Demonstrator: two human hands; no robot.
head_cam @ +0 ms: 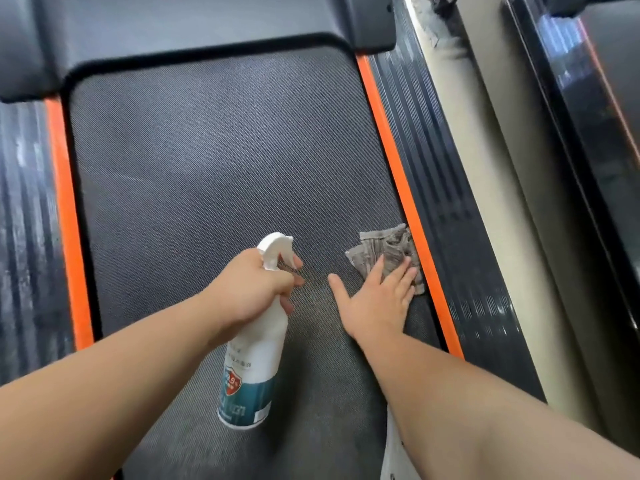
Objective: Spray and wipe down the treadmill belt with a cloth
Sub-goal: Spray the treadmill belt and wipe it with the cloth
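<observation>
Surroundings: dark belt [207, 168] bordered by orange strips [398, 174] and ribbed side rails [446, 188]; black cover [207, 26] at the far end.
Cloth [384, 247]: grey, crumpled, at the belt's right edge, touching the strip, near part hidden under fingers.
Spray bottle [256, 358]: above mid-belt, lengthwise along it, nozzle toward the cover.
Left hand [252, 289]: curled round the bottle's neck.
Right hand [377, 299]: flat, fingers straight, pressed on the cloth.

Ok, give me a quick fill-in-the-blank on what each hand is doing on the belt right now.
The left hand grips the spray bottle, whose trigger head is ____.
The right hand rests flat on a grey ____.
Beside it, the strip edging the treadmill belt is ____.
Missing: white; cloth; orange.
</observation>
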